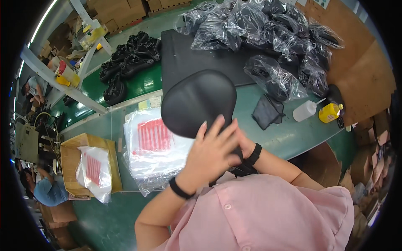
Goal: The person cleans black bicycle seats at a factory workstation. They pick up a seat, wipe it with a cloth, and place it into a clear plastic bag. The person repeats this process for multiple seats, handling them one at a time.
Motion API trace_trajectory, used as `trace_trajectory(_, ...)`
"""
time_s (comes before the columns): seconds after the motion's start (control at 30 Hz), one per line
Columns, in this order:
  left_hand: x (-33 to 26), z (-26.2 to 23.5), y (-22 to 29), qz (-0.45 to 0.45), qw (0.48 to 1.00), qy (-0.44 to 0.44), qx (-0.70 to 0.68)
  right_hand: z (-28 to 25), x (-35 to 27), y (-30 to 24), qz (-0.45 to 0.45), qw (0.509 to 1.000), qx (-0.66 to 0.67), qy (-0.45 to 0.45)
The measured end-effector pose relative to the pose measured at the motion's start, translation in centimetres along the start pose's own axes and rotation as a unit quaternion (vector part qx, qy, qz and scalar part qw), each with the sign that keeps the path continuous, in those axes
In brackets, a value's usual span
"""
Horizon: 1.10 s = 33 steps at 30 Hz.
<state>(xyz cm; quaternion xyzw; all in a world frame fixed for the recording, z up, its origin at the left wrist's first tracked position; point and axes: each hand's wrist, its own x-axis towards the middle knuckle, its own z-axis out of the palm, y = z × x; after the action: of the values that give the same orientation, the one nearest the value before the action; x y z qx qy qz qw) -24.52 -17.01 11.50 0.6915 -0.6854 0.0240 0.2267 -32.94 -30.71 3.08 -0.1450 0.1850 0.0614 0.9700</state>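
A black bicycle saddle is held up in front of me over the table, its wide end away from me and its narrow nose toward my body. My left hand lies across the nose with its fingers spread, slightly blurred. Around the right side of the nose, my right hand grips the saddle; part of its fingers is hidden behind it. Just left of the saddle lies a stack of clear plastic bags with red print.
Bagged saddles pile up at the far right by a black mat. Right of the saddle are a dark cloth, a white squeeze bottle and a yellow bottle. A yellow box with bags stands left; bare saddles lie beyond.
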Motion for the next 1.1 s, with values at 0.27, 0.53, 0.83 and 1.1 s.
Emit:
trace_trajectory(0.27,-0.9,1.0,-14.6,-0.344,0.923,-0.001,-0.171,-6.3,-3.4,0.8,0.065,0.991,-0.068,-0.091)
trace_trajectory(0.53,-1.4,2.5,-9.5,-0.218,0.92,0.216,-0.243,-7.3,-5.4,-0.5,0.018,0.988,-0.072,-0.133)
trace_trajectory(0.83,2.0,-3.0,-6.2,-0.286,0.884,0.039,-0.367,-6.7,-5.7,0.7,0.063,0.97,-0.135,-0.193)
trace_trajectory(1.1,0.9,-3.2,-7.6,-0.27,0.89,0.003,-0.367,-6.6,-5.3,1.3,0.067,0.967,-0.12,-0.216)
